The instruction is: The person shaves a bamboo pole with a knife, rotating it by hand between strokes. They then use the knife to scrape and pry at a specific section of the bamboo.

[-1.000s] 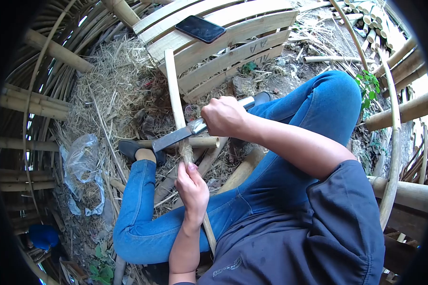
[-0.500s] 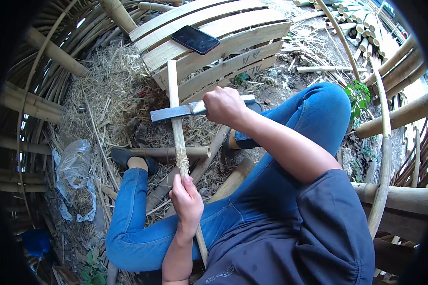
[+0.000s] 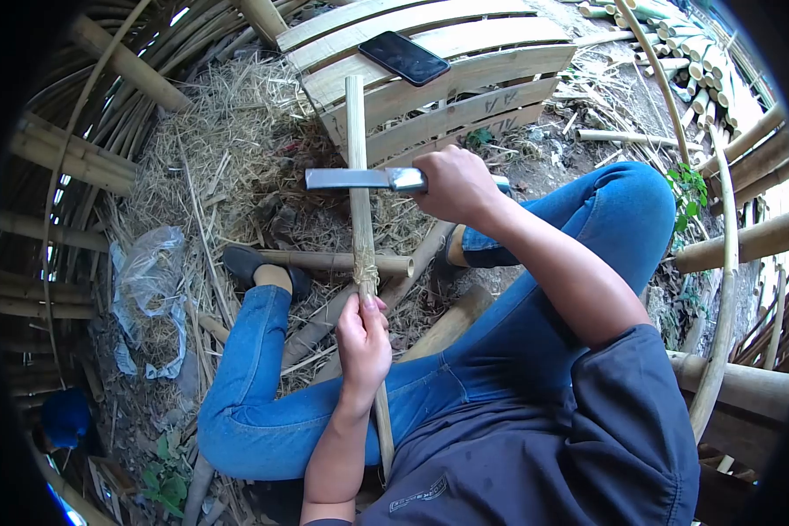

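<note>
My left hand (image 3: 366, 344) is closed around a long bamboo strip (image 3: 359, 210), thumb along its near part. The strip slants up and away from my lap. Curled shavings (image 3: 366, 273) cling to it just beyond my fingers. In my right hand (image 3: 461, 186), closed in a fist, is the handle of a knife with a straight, broad metal blade (image 3: 346, 179). The blade lies crosswise over the strip, well above the shavings, and its tip points left. Part of the handle is hidden by my fist.
A slatted wooden crate (image 3: 500, 66) with a phone (image 3: 404, 58) on top stands ahead. Cut bamboo pieces (image 3: 693, 53) are piled at the far right. A bamboo pole (image 3: 333, 261) lies by my foot. On the left is a clear plastic bag (image 3: 153, 276) amid straw.
The view has shifted, so most of the scene sits further right. The knife blade, still across the strip, has turned closer to level in view. Both hands keep their grips.
</note>
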The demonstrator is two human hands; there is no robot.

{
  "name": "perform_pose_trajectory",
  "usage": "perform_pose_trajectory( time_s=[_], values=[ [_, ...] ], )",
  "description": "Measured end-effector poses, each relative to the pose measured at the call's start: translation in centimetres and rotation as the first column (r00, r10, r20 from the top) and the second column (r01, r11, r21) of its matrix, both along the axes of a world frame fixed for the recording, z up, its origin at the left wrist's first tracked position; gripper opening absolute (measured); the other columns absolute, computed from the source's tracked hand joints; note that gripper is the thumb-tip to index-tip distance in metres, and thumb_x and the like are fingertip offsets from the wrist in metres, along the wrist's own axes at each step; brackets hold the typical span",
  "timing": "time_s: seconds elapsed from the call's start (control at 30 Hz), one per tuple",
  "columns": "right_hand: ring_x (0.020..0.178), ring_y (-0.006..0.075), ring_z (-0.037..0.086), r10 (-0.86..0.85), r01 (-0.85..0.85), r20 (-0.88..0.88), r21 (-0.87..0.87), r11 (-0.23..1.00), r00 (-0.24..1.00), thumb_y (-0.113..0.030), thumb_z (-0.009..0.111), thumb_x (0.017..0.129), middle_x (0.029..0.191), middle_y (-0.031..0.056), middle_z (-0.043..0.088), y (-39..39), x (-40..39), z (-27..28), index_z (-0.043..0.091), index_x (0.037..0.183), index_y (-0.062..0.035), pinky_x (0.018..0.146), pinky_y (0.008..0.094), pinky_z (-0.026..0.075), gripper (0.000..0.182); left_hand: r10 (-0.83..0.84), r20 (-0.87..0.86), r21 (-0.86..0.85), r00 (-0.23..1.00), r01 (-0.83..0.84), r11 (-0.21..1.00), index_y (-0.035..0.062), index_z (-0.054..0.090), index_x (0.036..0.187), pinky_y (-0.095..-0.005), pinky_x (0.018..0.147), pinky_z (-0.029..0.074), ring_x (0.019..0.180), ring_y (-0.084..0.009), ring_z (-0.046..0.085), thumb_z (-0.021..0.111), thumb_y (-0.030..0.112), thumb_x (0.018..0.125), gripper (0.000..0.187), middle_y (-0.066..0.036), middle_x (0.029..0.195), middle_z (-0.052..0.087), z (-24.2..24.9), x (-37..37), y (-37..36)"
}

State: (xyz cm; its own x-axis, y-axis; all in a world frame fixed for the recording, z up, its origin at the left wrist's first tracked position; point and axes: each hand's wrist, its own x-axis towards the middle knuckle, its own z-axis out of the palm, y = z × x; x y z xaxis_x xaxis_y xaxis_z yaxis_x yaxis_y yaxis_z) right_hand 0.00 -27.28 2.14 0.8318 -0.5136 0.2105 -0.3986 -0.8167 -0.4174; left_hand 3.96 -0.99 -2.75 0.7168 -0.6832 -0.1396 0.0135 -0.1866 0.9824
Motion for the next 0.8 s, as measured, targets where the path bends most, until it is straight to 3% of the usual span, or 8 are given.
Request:
perform_pose_trajectory(
  time_s=[0.1,0.4,0.53,0.73,0.8],
  values=[
    [0.073,0.0389,0.069,0.11,-0.11,-0.063,-0.002,0.994,0.992,-0.022,0.072,0.072,0.073,0.0176,0.068,1.8,0.0,0.3,0.07,0.08,-0.0087,0.072,0.0493,0.056,0.015,0.002,-0.116,-0.017,0.993,-0.004,1.0,0.0078,0.049,0.095,-0.0189,0.038,0.021,0.046,0.0013,0.029,0.042,0.026,0.111,0.025,0.008,0.062,0.037,0.8,0.3,0.1],
    [0.072,0.0402,0.07,0.212,-0.207,-0.136,0.049,0.977,0.968,-0.017,0.069,0.069,0.072,0.0206,0.069,2.8,0.0,-0.6,0.072,0.076,-0.0052,0.07,0.0487,0.058,0.014,0.047,-0.339,-0.002,0.94,-0.05,0.999,0.0087,0.048,0.094,-0.0193,0.037,0.022,0.044,-0.0003,0.029,0.035,0.04,0.111,0.038,0.007,0.062,0.037,1.6,0.5,0.1],
    [0.07,0.0415,0.07,0.205,-0.204,-0.124,0.022,0.979,0.971,-0.014,0.067,0.07,0.072,0.0232,0.069,3.0,0.3,-1.4,0.072,0.072,-0.0025,0.069,0.0481,0.059,0.012,0.096,-0.16,0.056,0.982,-0.088,0.995,0.0049,0.052,0.084,-0.024,0.043,0.028,0.046,-0.0039,0.038,0.04,0.033,0.111,0.041,0.004,0.054,0.041,0.2,0.1,0.3],
    [0.072,0.0417,0.069,-0.032,0.031,-0.019,-0.02,0.999,0.999,-0.013,0.067,0.068,0.072,0.0234,0.068,-1.2,0.8,-1.2,0.071,0.073,-0.0023,0.071,0.0488,0.057,0.012,0.019,0.142,0.162,0.99,-0.042,0.986,0.0028,0.055,0.08,-0.0317,0.047,0.037,0.047,-0.0106,0.048,0.044,0.028,0.109,0.04,-0.002,0.054,0.049,-0.7,-2.1,0.5],
    [0.073,0.0411,0.07,-0.034,0.032,-0.057,-0.032,0.999,0.998,-0.013,0.068,0.067,0.074,0.0232,0.069,-1.9,0.5,-0.9,0.072,0.075,-0.0021,0.072,0.0478,0.058,0.014,-0.017,0.215,0.14,0.977,-0.014,0.99,0.005,0.051,0.082,-0.0255,0.043,0.029,0.047,-0.0045,0.039,0.042,0.028,0.11,0.038,0.003,0.055,0.043,-1.1,-2.4,0.7]
  ],
)
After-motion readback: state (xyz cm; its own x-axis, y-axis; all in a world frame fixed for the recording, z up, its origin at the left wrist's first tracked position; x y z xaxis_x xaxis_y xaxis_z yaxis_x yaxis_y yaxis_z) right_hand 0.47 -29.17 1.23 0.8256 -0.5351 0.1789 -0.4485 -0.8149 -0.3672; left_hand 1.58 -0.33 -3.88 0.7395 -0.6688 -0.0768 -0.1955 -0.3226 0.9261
